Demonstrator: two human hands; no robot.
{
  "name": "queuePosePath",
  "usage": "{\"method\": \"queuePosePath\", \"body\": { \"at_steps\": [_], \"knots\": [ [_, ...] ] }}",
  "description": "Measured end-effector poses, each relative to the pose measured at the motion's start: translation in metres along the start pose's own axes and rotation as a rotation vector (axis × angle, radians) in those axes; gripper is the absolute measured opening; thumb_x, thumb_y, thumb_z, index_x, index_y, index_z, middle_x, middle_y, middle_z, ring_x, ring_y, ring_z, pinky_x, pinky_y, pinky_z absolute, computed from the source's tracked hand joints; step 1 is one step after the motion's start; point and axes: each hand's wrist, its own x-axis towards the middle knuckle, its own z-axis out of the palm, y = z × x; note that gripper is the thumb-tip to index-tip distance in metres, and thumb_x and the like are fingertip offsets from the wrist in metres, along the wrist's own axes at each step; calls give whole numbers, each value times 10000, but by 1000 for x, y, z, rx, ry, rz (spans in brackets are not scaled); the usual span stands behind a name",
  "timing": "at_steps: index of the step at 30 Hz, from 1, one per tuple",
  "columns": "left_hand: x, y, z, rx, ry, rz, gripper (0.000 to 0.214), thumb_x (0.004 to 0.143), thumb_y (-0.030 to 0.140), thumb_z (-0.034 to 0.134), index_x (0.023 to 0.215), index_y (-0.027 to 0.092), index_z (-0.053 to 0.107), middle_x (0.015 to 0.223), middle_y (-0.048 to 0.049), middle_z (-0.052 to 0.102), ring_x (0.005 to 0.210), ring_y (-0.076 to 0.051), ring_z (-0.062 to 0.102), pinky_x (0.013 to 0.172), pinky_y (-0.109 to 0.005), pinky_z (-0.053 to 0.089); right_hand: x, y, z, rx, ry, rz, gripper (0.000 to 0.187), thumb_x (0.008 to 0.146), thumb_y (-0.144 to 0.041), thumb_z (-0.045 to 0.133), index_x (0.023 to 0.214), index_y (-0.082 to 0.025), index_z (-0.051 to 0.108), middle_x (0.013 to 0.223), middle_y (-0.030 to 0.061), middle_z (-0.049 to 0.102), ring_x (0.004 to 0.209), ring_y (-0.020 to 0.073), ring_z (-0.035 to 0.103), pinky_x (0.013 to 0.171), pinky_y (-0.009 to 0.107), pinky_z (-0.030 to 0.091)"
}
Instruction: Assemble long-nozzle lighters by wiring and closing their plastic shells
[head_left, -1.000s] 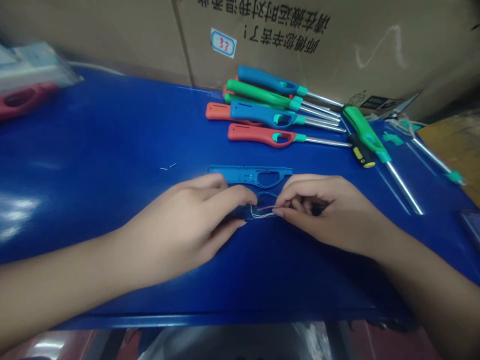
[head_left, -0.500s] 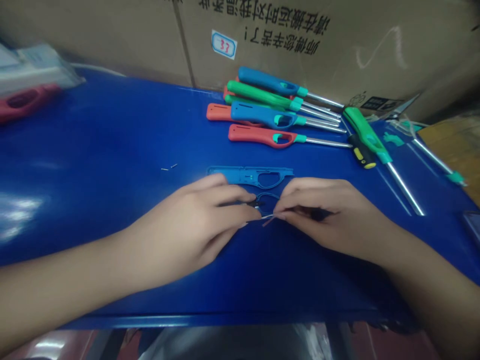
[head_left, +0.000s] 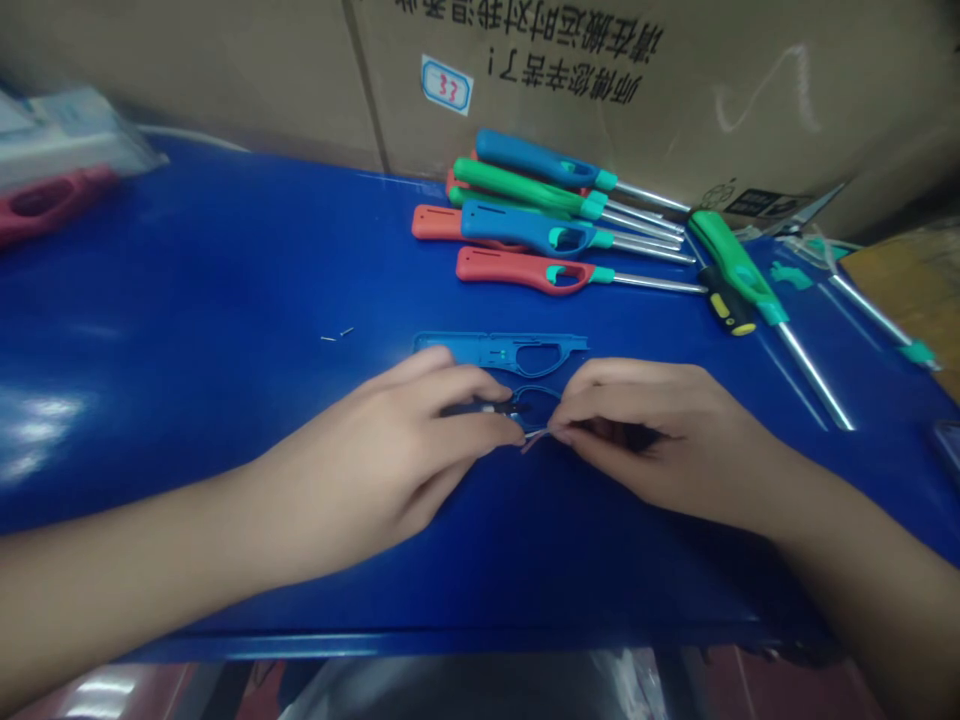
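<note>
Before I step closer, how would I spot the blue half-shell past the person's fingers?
Find the big cardboard box at the blue table's far side; before it lies a pile of long-nosed lighters. Between that pile and the left hand is the blue half-shell, lying open side up. Unlike the lighters, it shows no metal tube; unlike the blue piece among the fingers, it is mostly uncovered.

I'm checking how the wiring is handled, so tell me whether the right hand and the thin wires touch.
Touching. The head view shows it: the right hand pinches the thin wires between thumb and finger, no gap showing.
</note>
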Motion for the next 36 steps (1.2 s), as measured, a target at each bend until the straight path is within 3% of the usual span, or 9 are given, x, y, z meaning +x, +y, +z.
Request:
{"method": "queuePosePath", "body": {
  "at_steps": [4, 11, 19, 26, 36],
  "knots": [
    [1, 0, 1, -18, 2, -13, 315, 1050, 116, 534, 1280, 247, 707, 1276, -54, 673, 1100, -218, 581, 931, -339, 496, 0, -1, 1, -10, 4, -5, 170, 990, -114, 640, 960, -192, 788, 943, 18, 731, 765, 103, 680, 689, 245, 520],
    [2, 0, 2, -11, 0, -18, 325, 1053, 115, 526, 1293, 244, 703, 1285, -63, 669, 1114, -226, 575, 936, -345, 494, 1, -1, 5, 88, 86, 0, 152, 940, -64, 667, 959, -158, 785, 911, 18, 715, 613, 49, 530, 560, 194, 449],
    [-1, 1, 2, -24, 2, -15, 331, 1046, 103, 525, 1299, 226, 698, 1262, -66, 665, 1086, -224, 565, 928, -337, 488, 3, -2, 9, 63, 102, -16, 147, 956, -76, 675, 974, -177, 781, 924, 16, 734, 631, 52, 566, 561, 183, 451],
    [1, 1, 2, -15, 5, -13, 313, 1048, 109, 519, 1279, 216, 700, 1247, -72, 665, 1063, -227, 563, 912, -345, 490, 2, -2, 9, 8, 78, -61, 169, 993, -93, 650, 996, -217, 764, 959, 18, 759, 848, 117, 712, 761, 226, 540],
    [0, 0, 1, -21, 1, -10, 323, 1046, 113, 526, 1288, 226, 708, 1266, -83, 666, 1098, -239, 574, 926, -354, 498, 1, -5, 7, 6, 63, -34, 212, 1001, -87, 635, 1030, -233, 785, 982, 12, 762, 866, 118, 716, 783, 234, 537]
  ]
}}
